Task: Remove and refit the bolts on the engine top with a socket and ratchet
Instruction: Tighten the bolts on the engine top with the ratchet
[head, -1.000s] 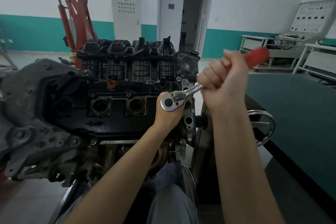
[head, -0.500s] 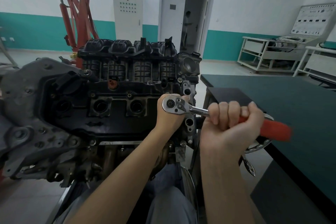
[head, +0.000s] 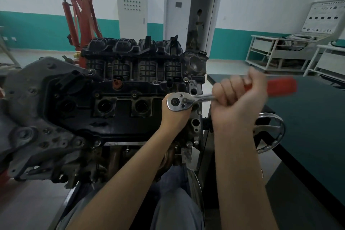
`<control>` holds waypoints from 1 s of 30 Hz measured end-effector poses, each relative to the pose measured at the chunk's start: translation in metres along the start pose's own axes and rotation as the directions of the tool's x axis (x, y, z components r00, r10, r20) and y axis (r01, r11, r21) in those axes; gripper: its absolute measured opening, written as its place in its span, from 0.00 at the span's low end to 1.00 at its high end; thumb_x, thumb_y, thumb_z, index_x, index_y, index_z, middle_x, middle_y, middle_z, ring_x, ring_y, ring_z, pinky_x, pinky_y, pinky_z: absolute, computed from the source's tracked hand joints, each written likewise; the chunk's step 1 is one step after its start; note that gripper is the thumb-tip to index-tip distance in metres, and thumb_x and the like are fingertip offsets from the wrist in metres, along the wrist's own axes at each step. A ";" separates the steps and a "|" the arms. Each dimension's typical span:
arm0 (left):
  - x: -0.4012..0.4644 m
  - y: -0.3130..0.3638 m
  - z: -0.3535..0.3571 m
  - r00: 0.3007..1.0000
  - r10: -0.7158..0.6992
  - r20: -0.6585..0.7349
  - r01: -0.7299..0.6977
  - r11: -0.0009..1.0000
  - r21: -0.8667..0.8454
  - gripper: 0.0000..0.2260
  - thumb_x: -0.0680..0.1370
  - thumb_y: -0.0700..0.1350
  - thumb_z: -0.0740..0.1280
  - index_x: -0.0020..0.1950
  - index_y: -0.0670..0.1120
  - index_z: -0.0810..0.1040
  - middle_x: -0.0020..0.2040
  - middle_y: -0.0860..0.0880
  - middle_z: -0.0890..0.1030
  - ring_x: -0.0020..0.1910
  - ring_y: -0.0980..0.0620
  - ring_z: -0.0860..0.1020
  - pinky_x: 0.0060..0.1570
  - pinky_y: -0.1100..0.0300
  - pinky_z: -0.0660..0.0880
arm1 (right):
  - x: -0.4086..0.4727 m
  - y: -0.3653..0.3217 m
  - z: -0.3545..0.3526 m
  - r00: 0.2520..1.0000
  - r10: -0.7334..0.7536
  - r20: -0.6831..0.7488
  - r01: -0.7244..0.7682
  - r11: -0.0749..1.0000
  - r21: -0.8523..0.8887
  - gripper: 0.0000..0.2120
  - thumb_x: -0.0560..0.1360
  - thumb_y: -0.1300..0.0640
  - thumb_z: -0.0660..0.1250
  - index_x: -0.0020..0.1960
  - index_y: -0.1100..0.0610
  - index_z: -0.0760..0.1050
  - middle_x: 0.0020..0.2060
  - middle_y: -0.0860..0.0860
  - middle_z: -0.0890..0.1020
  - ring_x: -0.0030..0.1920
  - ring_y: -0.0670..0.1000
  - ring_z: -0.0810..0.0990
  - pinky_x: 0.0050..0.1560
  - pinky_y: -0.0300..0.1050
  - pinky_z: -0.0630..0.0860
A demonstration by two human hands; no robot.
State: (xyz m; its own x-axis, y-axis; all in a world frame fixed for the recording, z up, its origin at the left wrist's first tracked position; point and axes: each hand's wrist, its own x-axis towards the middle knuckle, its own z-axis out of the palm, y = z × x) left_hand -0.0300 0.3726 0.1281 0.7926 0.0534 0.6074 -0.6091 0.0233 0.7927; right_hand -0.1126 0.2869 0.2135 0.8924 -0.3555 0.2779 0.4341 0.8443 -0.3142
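Ratchet (head: pixel 183 101): head over the right end of the engine (head: pixel 112 102) top, handle pointing right.
Right hand (head: pixel 237 99): fist wrapped round the red handle, blurred.
Left hand (head: pixel 174 115): beneath the ratchet head; fingers hidden, grip cannot be told.

Bare forearms (head: pixel 240 173), no sleeves; grey-blue trousers (head: pixel 175 209).

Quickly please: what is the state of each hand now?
Left hand: under the ratchet head, fingers hidden; cannot be told.
Right hand: closed, fingers gripping the ratchet's red handle.
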 end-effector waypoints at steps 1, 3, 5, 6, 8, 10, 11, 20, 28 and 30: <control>0.000 0.000 0.000 1.000 -0.007 -0.003 0.007 1.000 0.004 0.23 0.71 0.37 0.64 0.20 0.59 0.70 0.20 0.61 0.68 0.22 0.64 0.66 0.26 0.74 0.61 | -0.010 0.002 -0.008 0.997 -0.055 -0.049 0.058 0.996 0.061 0.19 0.79 0.59 0.56 0.30 0.53 0.60 0.19 0.45 0.59 0.19 0.44 0.54 0.19 0.36 0.57; 0.001 -0.003 0.000 1.000 -0.023 -0.019 0.023 0.999 0.023 0.27 0.73 0.33 0.65 0.19 0.56 0.68 0.19 0.60 0.67 0.22 0.63 0.66 0.26 0.74 0.62 | -0.027 0.009 -0.022 0.984 -0.121 -0.128 0.139 0.980 0.144 0.21 0.80 0.58 0.53 0.28 0.53 0.60 0.18 0.46 0.58 0.19 0.45 0.55 0.20 0.37 0.58; 0.001 -0.004 -0.001 1.000 -0.025 -0.017 0.026 0.999 0.035 0.28 0.74 0.32 0.65 0.18 0.55 0.65 0.19 0.60 0.65 0.21 0.62 0.65 0.25 0.74 0.60 | -0.034 0.012 -0.027 0.981 -0.135 -0.138 0.159 0.971 0.177 0.23 0.80 0.58 0.52 0.26 0.53 0.61 0.17 0.46 0.59 0.18 0.45 0.56 0.20 0.38 0.59; 0.002 -0.003 -0.001 1.000 -0.027 -0.015 0.027 0.999 0.033 0.28 0.75 0.32 0.64 0.19 0.55 0.64 0.19 0.60 0.66 0.21 0.63 0.65 0.25 0.74 0.61 | -0.032 0.011 -0.026 0.984 -0.132 -0.122 0.152 0.973 0.173 0.23 0.80 0.58 0.52 0.26 0.53 0.61 0.17 0.46 0.59 0.18 0.45 0.55 0.20 0.37 0.59; 0.003 -0.002 0.000 0.999 -0.037 -0.034 0.038 0.999 0.014 0.26 0.75 0.29 0.63 0.25 0.55 0.64 0.20 0.61 0.69 0.22 0.64 0.67 0.27 0.74 0.63 | -0.021 0.007 -0.017 0.994 -0.098 -0.057 0.104 0.987 0.123 0.20 0.80 0.60 0.53 0.29 0.53 0.59 0.18 0.45 0.58 0.18 0.45 0.54 0.20 0.36 0.57; 0.004 0.000 0.000 0.997 -0.039 -0.061 0.038 0.999 -0.019 0.26 0.74 0.27 0.62 0.26 0.55 0.64 0.20 0.62 0.69 0.22 0.65 0.67 0.26 0.75 0.62 | -0.002 0.002 -0.002 1.000 -0.017 0.026 0.016 1.000 0.020 0.19 0.79 0.61 0.54 0.30 0.53 0.59 0.18 0.45 0.58 0.18 0.45 0.54 0.19 0.35 0.56; 0.004 0.001 0.000 0.998 -0.037 -0.059 0.036 0.999 -0.027 0.28 0.74 0.28 0.62 0.24 0.58 0.64 0.20 0.61 0.68 0.21 0.65 0.66 0.25 0.76 0.61 | 0.008 0.000 0.006 0.997 0.040 0.062 -0.038 0.998 -0.040 0.19 0.79 0.62 0.55 0.30 0.53 0.59 0.18 0.45 0.59 0.18 0.45 0.54 0.19 0.34 0.56; 0.000 0.003 -0.002 0.998 -0.051 -0.030 0.050 0.998 -0.029 0.25 0.73 0.36 0.64 0.20 0.57 0.67 0.20 0.60 0.66 0.20 0.63 0.64 0.24 0.74 0.60 | 0.012 0.000 0.017 0.992 0.106 0.072 -0.098 0.990 -0.096 0.18 0.79 0.62 0.57 0.31 0.54 0.59 0.18 0.45 0.59 0.18 0.44 0.54 0.18 0.35 0.55; 0.002 -0.001 -0.001 0.997 -0.047 -0.060 0.049 0.998 0.038 0.24 0.75 0.33 0.65 0.25 0.52 0.62 0.19 0.60 0.66 0.21 0.63 0.66 0.27 0.73 0.62 | -0.036 0.016 -0.022 0.983 -0.149 -0.105 0.165 0.973 0.159 0.19 0.80 0.59 0.52 0.30 0.54 0.58 0.18 0.46 0.58 0.19 0.45 0.54 0.21 0.38 0.58; 0.003 0.001 -0.001 0.999 -0.025 -0.043 0.027 0.998 0.050 0.24 0.75 0.30 0.63 0.25 0.51 0.63 0.20 0.59 0.67 0.22 0.63 0.66 0.27 0.72 0.62 | -0.023 0.011 -0.013 0.992 -0.118 -0.043 0.122 0.988 0.098 0.18 0.79 0.60 0.53 0.31 0.53 0.57 0.18 0.45 0.58 0.19 0.45 0.53 0.21 0.36 0.56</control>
State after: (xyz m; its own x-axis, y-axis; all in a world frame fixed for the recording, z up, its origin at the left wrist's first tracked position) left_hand -0.0282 0.3736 0.1305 0.8058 0.0958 0.5844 -0.5850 -0.0249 0.8106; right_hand -0.1266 0.2989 0.1921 0.8393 -0.4699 0.2735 0.5257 0.8297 -0.1876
